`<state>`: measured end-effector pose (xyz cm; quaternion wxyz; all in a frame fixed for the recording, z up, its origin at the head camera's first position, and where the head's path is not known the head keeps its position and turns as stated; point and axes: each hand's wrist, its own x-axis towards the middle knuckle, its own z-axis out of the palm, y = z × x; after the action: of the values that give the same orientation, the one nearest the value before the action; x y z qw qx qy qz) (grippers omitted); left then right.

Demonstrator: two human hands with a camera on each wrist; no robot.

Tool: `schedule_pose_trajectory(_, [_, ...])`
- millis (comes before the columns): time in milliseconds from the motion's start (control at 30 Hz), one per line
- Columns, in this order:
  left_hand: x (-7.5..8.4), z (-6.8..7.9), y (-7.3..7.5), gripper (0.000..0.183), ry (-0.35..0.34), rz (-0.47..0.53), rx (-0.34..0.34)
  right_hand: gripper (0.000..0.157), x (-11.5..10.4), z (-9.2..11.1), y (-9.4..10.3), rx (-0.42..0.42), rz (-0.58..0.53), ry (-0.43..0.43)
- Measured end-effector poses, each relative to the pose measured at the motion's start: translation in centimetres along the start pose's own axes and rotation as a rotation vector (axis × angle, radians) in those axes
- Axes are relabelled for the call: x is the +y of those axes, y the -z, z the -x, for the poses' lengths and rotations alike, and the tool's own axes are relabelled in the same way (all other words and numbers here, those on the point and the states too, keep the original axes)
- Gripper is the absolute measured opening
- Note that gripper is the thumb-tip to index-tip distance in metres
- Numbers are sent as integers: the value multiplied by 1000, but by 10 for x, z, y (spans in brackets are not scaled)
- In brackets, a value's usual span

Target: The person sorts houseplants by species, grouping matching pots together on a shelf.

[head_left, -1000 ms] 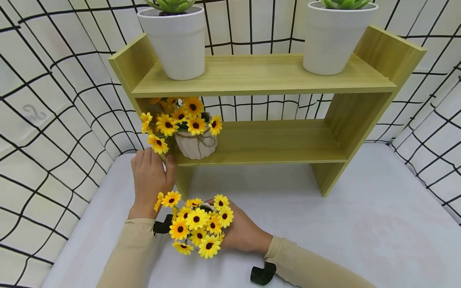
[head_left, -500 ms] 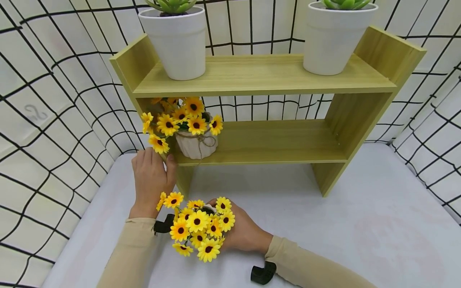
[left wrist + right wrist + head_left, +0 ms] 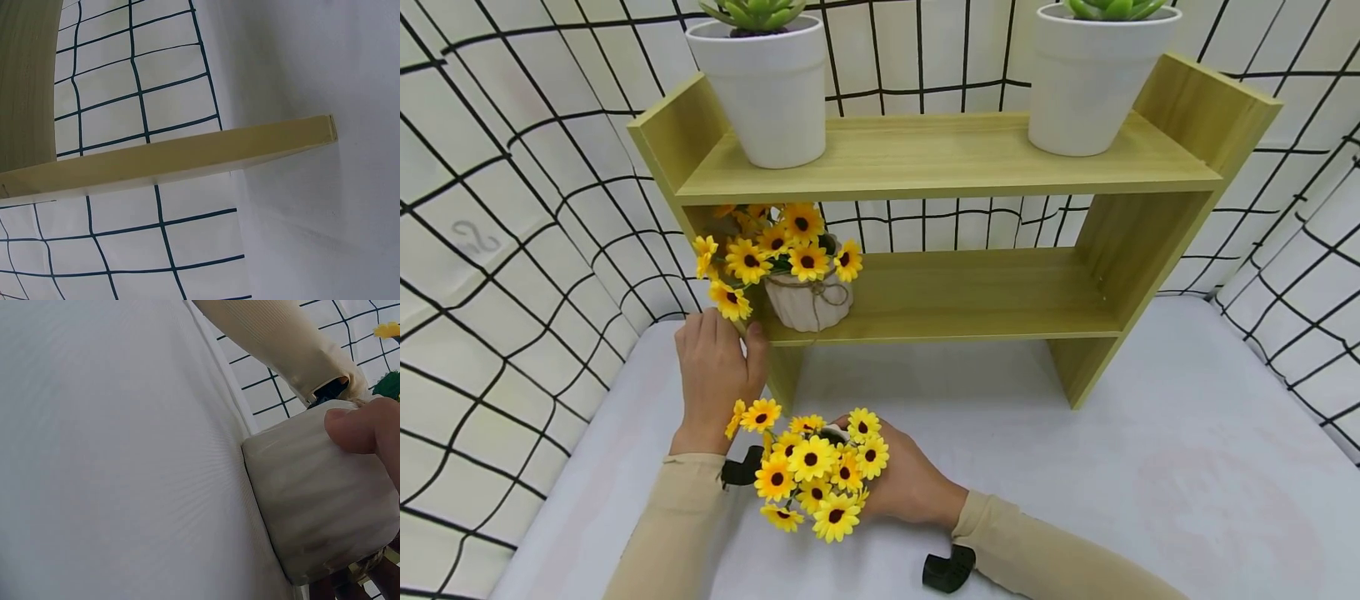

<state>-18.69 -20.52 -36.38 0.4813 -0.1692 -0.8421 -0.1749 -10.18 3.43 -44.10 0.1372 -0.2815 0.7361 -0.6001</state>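
Note:
My left hand (image 3: 718, 367) grips the front edge of the wooden shelf's (image 3: 955, 296) left side panel, with the thumb on the inner side and the fingers partly hidden beyond. Only that panel (image 3: 187, 153) shows in the left wrist view, not the hand. My right hand (image 3: 913, 479) holds a white flowerpot (image 3: 312, 494) of yellow artificial sunflowers (image 3: 812, 459). In the right wrist view the thumb (image 3: 356, 431) lies across the pot, and the pot's base meets the white cloth. From the head view the blooms hide most of that pot.
A second pot of sunflowers (image 3: 808, 302), tied with twine, stands at the left end of the middle shelf. Two white pots with succulents, left (image 3: 763, 92) and right (image 3: 1097, 79), stand on the top shelf. Black wire grid (image 3: 512, 250) surrounds the white cloth-covered surface (image 3: 1187, 483).
The held sunflowers have shifted very slightly to the right. Both hands otherwise stay where they were.

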Motion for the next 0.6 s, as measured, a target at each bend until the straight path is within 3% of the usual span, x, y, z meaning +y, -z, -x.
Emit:
schedule_pose_trajectory(300, [-1,-2,-1,47,-24,-24,31,88,-4,1,1,21,31,-6])
schedule_pose_trajectory(600, [1,1,4,43,46,-31,-67,87,-10,2,7,76,46,-27])
